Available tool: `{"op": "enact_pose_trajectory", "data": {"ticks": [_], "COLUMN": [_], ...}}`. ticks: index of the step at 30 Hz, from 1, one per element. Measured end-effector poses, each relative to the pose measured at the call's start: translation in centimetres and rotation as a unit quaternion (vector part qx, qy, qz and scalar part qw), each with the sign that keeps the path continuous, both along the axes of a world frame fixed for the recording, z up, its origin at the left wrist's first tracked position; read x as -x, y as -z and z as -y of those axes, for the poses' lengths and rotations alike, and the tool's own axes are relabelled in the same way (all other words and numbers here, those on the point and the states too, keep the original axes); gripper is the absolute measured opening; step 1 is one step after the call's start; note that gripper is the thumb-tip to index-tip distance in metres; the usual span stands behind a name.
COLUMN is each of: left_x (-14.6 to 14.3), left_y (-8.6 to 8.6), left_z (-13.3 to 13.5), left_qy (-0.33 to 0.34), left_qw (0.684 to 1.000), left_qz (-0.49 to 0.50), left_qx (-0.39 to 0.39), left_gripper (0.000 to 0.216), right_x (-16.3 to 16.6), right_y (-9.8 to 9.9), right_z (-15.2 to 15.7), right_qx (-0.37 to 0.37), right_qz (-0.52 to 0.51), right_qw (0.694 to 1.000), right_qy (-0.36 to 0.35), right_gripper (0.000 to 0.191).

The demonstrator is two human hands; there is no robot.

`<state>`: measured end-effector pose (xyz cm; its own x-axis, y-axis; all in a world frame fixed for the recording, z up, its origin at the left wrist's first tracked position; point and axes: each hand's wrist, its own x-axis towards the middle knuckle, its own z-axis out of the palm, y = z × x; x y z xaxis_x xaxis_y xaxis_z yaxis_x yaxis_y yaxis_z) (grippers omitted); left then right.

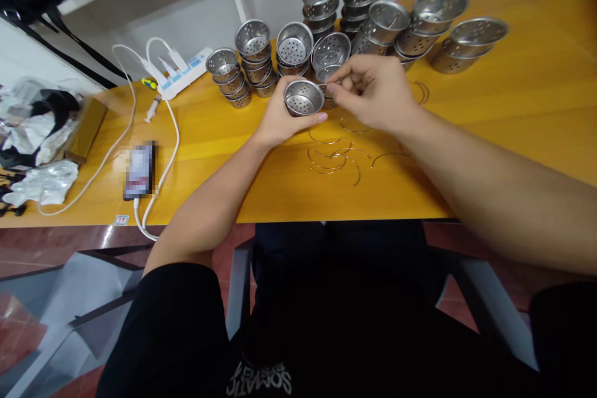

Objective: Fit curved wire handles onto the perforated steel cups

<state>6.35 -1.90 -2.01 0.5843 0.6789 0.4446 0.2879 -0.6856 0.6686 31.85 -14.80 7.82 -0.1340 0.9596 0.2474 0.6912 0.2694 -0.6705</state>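
My left hand [278,119] is wrapped around a small perforated steel strainer cup [303,97], holding it just above the yellow table [513,112]. My right hand [373,90] is pinched at the cup's right rim, fingers pressed together on something thin I cannot make out, perhaps a wire. Several curved wire handles [333,158] lie loose on the table just in front of my hands. Behind them stand stacks of the same strainer cups [354,18].
A phone [138,171] on a white cable [163,155] lies at the left, with a white power strip [180,71] behind it. Crumpled plastic bags [40,155] sit at the far left edge. The table's near edge is close to my lap.
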Motion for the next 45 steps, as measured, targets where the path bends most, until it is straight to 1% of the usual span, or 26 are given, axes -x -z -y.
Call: {"op": "enact_pose_trajectory", "data": {"ticks": [3,6,11,16,22,25,29,33,35,37,41,43,45], "left_x": [-0.7,-0.9,-0.9,-1.1,-1.1,-0.9,-0.4,0.0,0.1,0.1,0.0,-0.1,-0.2], "left_y": [0.6,0.8,0.4,0.0,-0.2,-0.6,-1.4,-1.6,-1.4,-1.1,-0.3,0.0,0.2], "left_z": [0.5,0.9,1.4,1.8,2.1,2.3,2.6,2.3,1.9,1.5,1.2,1.2,1.3], "left_qy": [0.004,0.006,0.018,0.017,0.027,0.040,0.066,0.071,0.071,0.080,0.104,0.096,0.081], "left_qw": [1.000,1.000,1.000,1.000,1.000,0.999,0.997,0.996,0.996,0.995,0.993,0.995,0.996], "left_qz": [0.005,0.008,-0.020,-0.019,-0.010,-0.003,-0.007,-0.002,0.003,0.010,0.030,0.031,0.029], "left_qx": [-0.005,-0.014,-0.016,-0.004,-0.004,0.015,0.048,0.054,0.060,0.061,0.036,0.021,0.017], "left_gripper": [0.131,0.130,0.136,0.128,0.123,0.120,0.116,0.110,0.108,0.106,0.107,0.103,0.096], "right_x": [0.8,1.1,1.3,1.3,1.4,1.7,1.4,0.0,-0.7,-1.1,-1.0,-0.8,-0.7], "right_y": [0.0,0.0,0.2,0.4,0.3,-0.1,-0.9,-1.3,-0.9,0.0,2.0,2.5,2.7], "right_z": [0.0,0.0,-0.2,-0.4,-0.3,0.0,0.6,0.7,0.2,-0.5,-1.9,-2.2,-2.3], "right_qx": [0.007,0.011,0.006,0.018,0.009,0.007,0.021,0.054,0.061,0.046,-0.002,-0.010,-0.013], "right_qz": [0.000,-0.005,-0.006,-0.014,-0.002,-0.021,-0.103,-0.170,-0.187,-0.214,-0.294,-0.308,-0.302], "right_qw": [1.000,1.000,0.999,0.998,0.999,1.000,0.994,0.975,0.968,0.961,0.936,0.929,0.930], "right_qy": [0.017,0.024,0.033,0.051,0.046,0.019,-0.036,-0.130,-0.159,-0.167,-0.192,-0.204,-0.207], "right_gripper": [0.075,0.071,0.065,0.061,0.061,0.067,0.071,0.080,0.083,0.082,0.068,0.063,0.062]}}
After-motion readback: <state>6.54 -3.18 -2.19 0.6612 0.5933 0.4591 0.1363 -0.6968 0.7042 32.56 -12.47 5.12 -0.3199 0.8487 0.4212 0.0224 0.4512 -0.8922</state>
